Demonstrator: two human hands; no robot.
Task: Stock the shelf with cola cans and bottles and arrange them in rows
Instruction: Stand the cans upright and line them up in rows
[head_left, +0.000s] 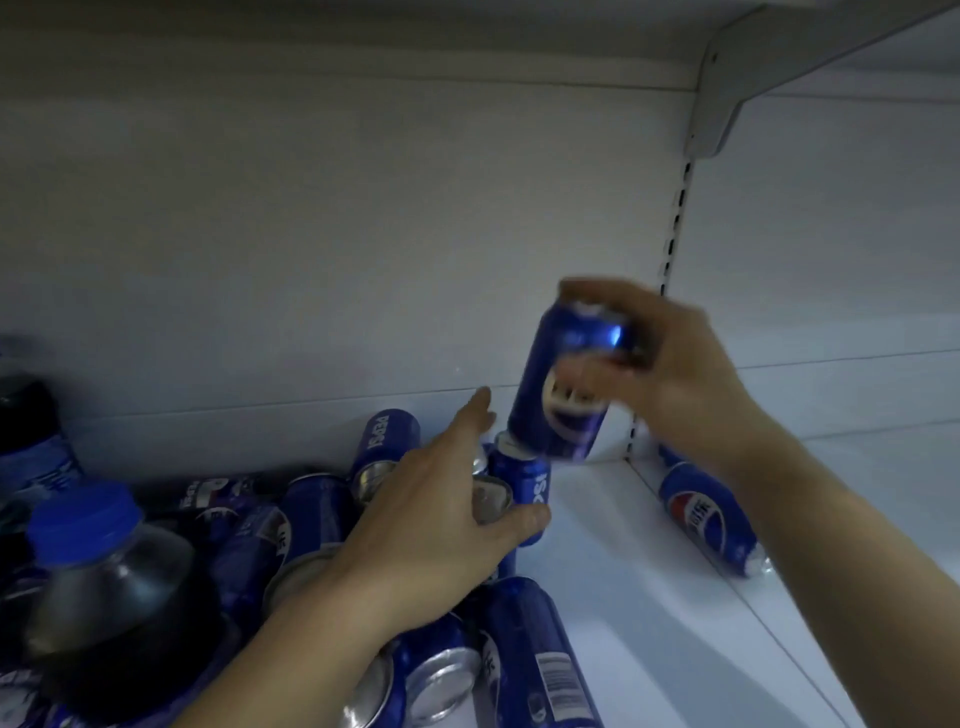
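Observation:
My right hand grips a blue cola can by its top, holding it tilted in the air above the white shelf. My left hand reaches into a heap of blue cans lying on their sides, thumb and fingers around one lying can. Several more cans lie jumbled at the front and left. A dark cola bottle with a blue cap stands at the left front. Another bottle stands behind it at the far left.
A single blue can lies on its side in the neighbouring shelf bay at the right, beyond the slotted upright. A shelf bracket and the upper shelf board hang overhead. The white back panel closes the rear.

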